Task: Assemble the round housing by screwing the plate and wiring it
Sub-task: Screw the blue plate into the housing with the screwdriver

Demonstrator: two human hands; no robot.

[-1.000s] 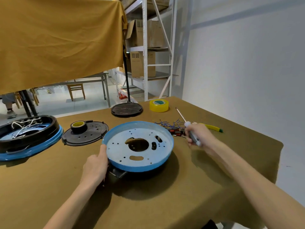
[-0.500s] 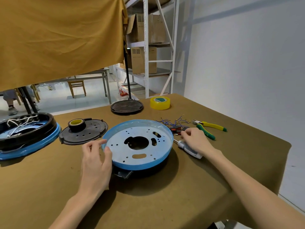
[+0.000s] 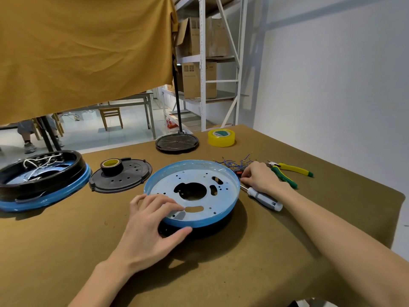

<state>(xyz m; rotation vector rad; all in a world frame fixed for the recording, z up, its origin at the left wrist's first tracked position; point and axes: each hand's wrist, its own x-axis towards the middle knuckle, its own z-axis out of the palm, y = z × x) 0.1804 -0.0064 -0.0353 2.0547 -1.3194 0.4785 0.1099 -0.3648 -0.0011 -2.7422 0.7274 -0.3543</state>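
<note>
The round blue housing lies in the middle of the table with its pale metal plate facing up, full of holes. My left hand grips its near-left rim, fingers on the plate and thumb against the outer wall. My right hand reaches into the pile of blue wires just right of the housing, fingertips bunched beside a small red part. Whether they hold anything is too small to tell. A grey-handled screwdriver lies on the table under my right wrist.
Yellow-green pliers lie right of the wires. A yellow tape roll and a dark round stand base sit at the back. A black cover carrying a tape roll and a second wired housing lie to the left.
My right hand laid the screwdriver on the table and moved to the wire pile. My left hand shifted along the rim from the left side to the near side.
</note>
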